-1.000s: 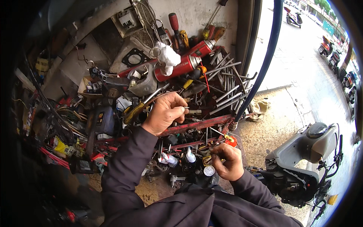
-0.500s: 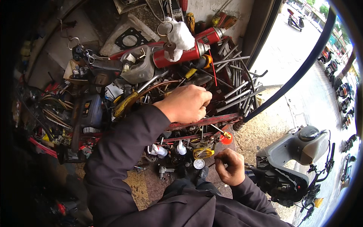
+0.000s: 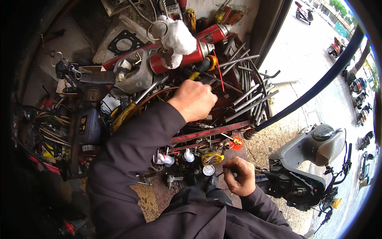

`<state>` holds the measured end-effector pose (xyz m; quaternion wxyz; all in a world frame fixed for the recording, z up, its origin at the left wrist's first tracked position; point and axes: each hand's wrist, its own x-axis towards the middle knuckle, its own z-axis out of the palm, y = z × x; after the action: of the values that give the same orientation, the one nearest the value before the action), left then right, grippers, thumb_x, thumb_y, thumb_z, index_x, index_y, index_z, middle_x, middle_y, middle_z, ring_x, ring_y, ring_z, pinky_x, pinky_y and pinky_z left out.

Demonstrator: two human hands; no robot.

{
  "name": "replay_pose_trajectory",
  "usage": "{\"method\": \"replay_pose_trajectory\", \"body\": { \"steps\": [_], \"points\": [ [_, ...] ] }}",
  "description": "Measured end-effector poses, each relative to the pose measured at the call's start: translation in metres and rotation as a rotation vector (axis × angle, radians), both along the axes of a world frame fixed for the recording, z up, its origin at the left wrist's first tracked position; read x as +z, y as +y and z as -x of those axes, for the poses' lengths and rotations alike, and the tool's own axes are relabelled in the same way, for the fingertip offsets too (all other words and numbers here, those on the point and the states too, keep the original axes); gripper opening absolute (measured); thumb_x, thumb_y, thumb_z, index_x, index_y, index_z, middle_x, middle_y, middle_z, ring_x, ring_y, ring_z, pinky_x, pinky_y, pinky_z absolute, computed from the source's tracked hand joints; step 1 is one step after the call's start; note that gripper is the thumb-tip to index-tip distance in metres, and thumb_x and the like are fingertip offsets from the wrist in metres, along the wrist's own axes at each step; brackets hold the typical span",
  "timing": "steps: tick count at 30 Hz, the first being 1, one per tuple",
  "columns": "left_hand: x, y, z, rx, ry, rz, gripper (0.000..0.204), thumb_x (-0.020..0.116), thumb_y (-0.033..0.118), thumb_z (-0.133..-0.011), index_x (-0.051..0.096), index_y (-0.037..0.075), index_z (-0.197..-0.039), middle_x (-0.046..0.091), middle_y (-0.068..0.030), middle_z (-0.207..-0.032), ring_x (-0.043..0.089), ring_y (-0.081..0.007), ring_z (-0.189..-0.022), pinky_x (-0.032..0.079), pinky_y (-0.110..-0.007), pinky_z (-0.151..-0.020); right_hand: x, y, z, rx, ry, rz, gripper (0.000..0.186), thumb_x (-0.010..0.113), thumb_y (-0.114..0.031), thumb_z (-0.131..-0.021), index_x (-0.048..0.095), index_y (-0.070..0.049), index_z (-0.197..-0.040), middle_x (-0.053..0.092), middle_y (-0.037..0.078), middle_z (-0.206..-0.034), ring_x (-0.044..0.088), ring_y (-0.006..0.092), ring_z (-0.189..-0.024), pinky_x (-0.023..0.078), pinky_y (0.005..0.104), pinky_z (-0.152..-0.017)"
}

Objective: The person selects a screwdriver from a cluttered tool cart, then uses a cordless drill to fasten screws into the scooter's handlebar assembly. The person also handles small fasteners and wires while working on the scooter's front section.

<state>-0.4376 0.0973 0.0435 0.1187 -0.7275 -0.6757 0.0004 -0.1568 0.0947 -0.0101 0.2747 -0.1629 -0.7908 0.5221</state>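
My left hand (image 3: 193, 99) reaches into the cluttered red metal tool tray (image 3: 199, 132), its fingers curled down, tips hidden. It is left of a loose bundle of metal tubes and wrenches (image 3: 246, 105) and below a red spray can (image 3: 158, 65). A thin red straw (image 3: 219, 71) stands out from the cans. My right hand (image 3: 238, 177) is closed at waist height on what looks like a thin dark rod. A round white gauge (image 3: 208, 170) and a yellow-framed tool (image 3: 212, 158) lie near it.
A grey scooter (image 3: 302, 151) stands at my right. A dark blue hose (image 3: 310, 95) arcs across the doorway, with parked scooters outside. Keys (image 3: 166, 53), white wadding (image 3: 179, 36), a plastic container (image 3: 133, 73) and a blue-grey case (image 3: 89, 127) crowd the bench.
My left hand has turned back-up and moved up and right, deeper into the tools. The view has shifted. My right hand stays low and closed.
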Motion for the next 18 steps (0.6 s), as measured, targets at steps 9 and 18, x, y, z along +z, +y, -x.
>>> {"method": "replay_pose_trajectory", "body": {
  "steps": [9, 18],
  "points": [
    [0.010, -0.007, 0.013, 0.065, -0.028, 0.036, 0.006, 0.065, 0.016, -0.078, 0.071, 0.015, -0.074, 0.069, -0.0059, -0.075, 0.070, -0.0272, -0.068, 0.054, -0.041, -0.058, 0.000, 0.006, -0.011, -0.028, -0.040, -0.001, 0.015, 0.065, 0.008, -0.075, 0.063, 0.001, -0.088, 0.062, 0.009, -0.075, 0.061, 0.0189, -0.059, 0.049, 0.0285, -0.055],
    [-0.010, 0.025, -0.011, 0.025, -0.010, 0.001, 0.008, 0.063, 0.014, -0.081, 0.070, 0.012, -0.080, 0.068, -0.0081, -0.073, 0.070, -0.0279, -0.069, 0.055, -0.041, -0.061, -0.004, 0.010, -0.012, -0.008, 0.021, -0.011, 0.016, 0.065, 0.008, -0.075, 0.064, 0.000, -0.089, 0.064, 0.010, -0.077, 0.062, 0.0213, -0.060, 0.049, 0.0296, -0.056]
  ]
}}
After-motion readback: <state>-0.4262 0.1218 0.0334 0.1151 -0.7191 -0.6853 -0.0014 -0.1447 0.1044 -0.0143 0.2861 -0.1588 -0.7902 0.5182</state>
